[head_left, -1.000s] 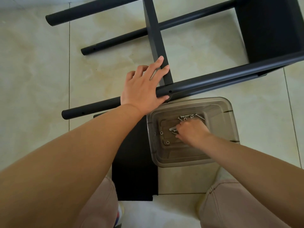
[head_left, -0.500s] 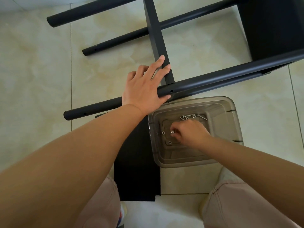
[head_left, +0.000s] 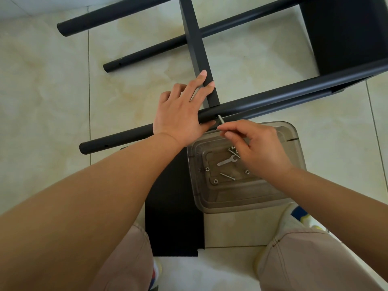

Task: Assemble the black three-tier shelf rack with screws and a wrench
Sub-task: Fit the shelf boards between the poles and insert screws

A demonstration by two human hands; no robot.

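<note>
On your far left the near black tube (head_left: 117, 141) of the rack ends free over the tiled floor (head_left: 42, 101), with a small hole showing near its tip. Your left hand (head_left: 180, 110) lies flat across that tube, fingers straight, the fingertips reaching onto the edge of the upright shelf panel (head_left: 197, 49) that crosses the frame; it presses rather than grips, so the tube is only as steady as your weight on it. Just right of that hand, your right hand (head_left: 249, 143) pinches a long screw (head_left: 220, 119) between thumb and forefinger, its tip at or in the hole on the tube's near side; whether it has entered the panel behind cannot be told. If the tube rolls under your flat palm, the hole will likely drift off the panel's hole and the screw may bind or go in crooked. Forcing it at this slant could damage the thread. A loose pinch risks dropping the screw to the floor. Below your right hand sits the clear plastic tray (head_left: 289, 185), holding the small wrench (head_left: 227, 161), another screw (head_left: 227, 176) and several nuts (head_left: 207, 169); your wrist hangs over it, so a careless pull back could knock it and scatter the hardware. A flat black panel (head_left: 174, 217) lies between your knees, and farther right the rack's other shelf (head_left: 344, 32) stands dark against the floor.
</note>
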